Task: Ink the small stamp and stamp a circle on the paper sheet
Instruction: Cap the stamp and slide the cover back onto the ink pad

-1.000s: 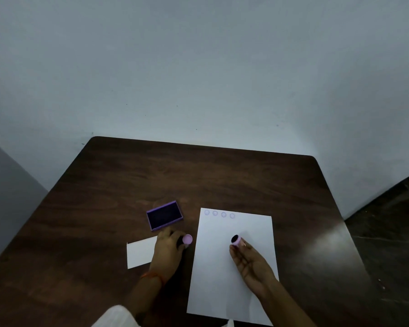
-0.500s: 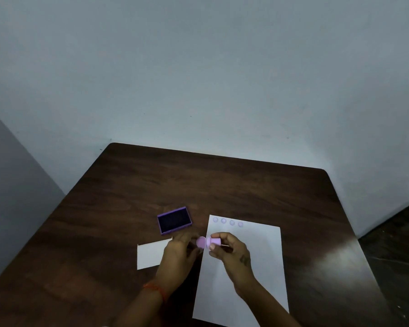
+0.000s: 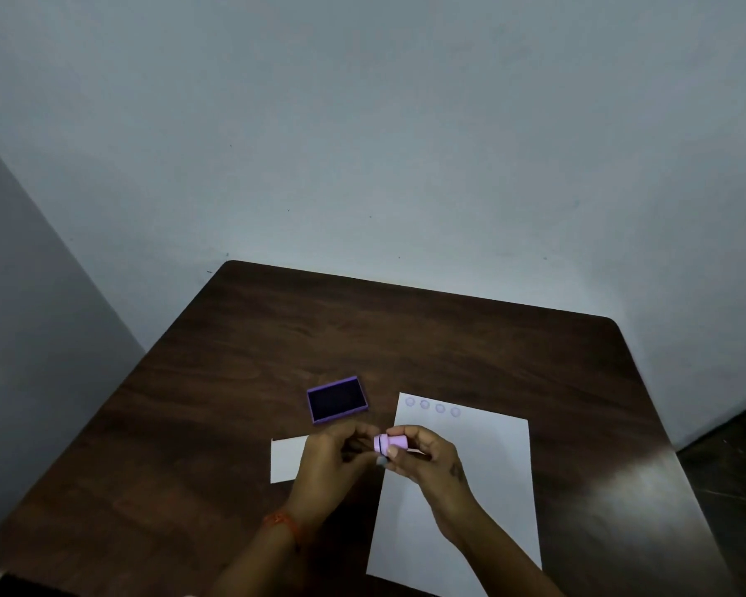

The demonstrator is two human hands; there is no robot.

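Observation:
The small pink stamp [image 3: 389, 442] lies sideways in the air between my two hands, just above the left edge of the white paper sheet [image 3: 483, 489]. A dark seam shows between its two parts. My left hand [image 3: 332, 463] pinches its left end and my right hand [image 3: 431, 463] pinches its right end. Several faint purple circles [image 3: 431, 407] run along the sheet's top edge. The open purple ink pad [image 3: 337, 399] sits on the table just beyond my left hand.
A small white card [image 3: 286, 458] lies on the dark wooden table [image 3: 448, 338], partly under my left hand. Grey walls close in behind the table and on the left. A dark floor shows at the right.
My hands held two separate pink pieces a second ago, the right one over the sheet. They came together, and the pieces now meet as one stamp between my fingertips.

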